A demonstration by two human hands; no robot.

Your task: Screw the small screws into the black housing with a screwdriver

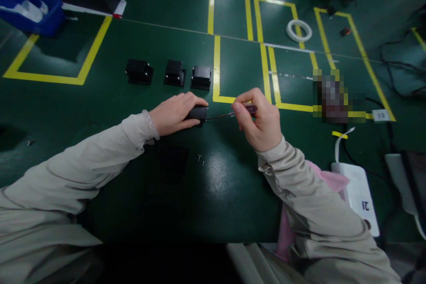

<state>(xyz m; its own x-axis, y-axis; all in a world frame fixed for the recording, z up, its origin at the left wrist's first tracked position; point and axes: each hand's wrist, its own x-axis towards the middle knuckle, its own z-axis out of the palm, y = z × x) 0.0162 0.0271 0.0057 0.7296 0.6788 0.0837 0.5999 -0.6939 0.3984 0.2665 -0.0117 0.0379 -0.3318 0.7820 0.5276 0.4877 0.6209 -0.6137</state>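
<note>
My left hand [178,113] is closed around a small black box-shaped part [197,112] on the green table, thumb on the near side and fingers over the far side. In my right hand [261,120] is a screwdriver [252,109] with a dark reddish, see-through handle. Its thin shaft lies nearly level and points left, the tip at the right end of the black part. Whether the tip sits in a screw is too small to tell. Beyond my left hand stand three similar black parts [201,77] in a row. Small screws [199,158] lie nearer to me.
Yellow tape [216,66] marks rectangles on the table [159,44]. A white tape roll [298,30] lies at the back right. Right of my forearm are a pink cloth [328,178] and a white power strip [357,195] with cables. A blue bin [49,17] stands far left.
</note>
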